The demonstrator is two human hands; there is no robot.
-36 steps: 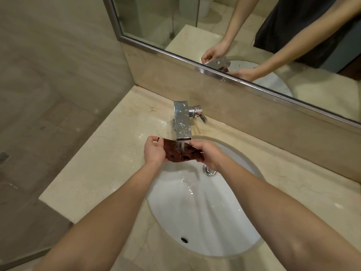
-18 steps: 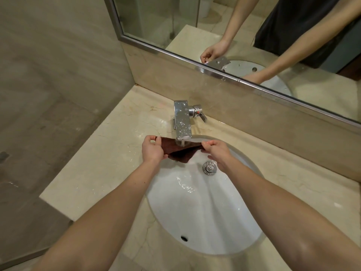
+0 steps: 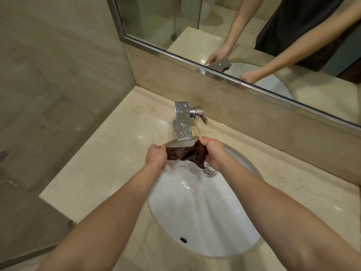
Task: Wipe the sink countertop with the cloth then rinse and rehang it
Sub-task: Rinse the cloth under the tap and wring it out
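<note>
A dark brown cloth [image 3: 183,154] is stretched between my two hands just under the spout of the chrome faucet [image 3: 183,123], and water runs onto it. My left hand [image 3: 156,155] grips its left end. My right hand [image 3: 213,152] grips the bunched right end, a little higher and closer to the spout. Both hands hover over the back of the white oval sink [image 3: 203,212]. Wet patches shine on the beige marble countertop [image 3: 101,165] beside the faucet.
The chrome drain plug [image 3: 209,170] sits in the basin just below my right hand. The faucet's lever [image 3: 201,115] points right. A framed mirror [image 3: 244,36] runs along the back wall. At the left the countertop ends in a drop beside a tiled wall.
The cloth was bunched under the stream, then pulled flat between my hands. Now its right end is twisted and bunched, and my right hand has risen toward the spout.
</note>
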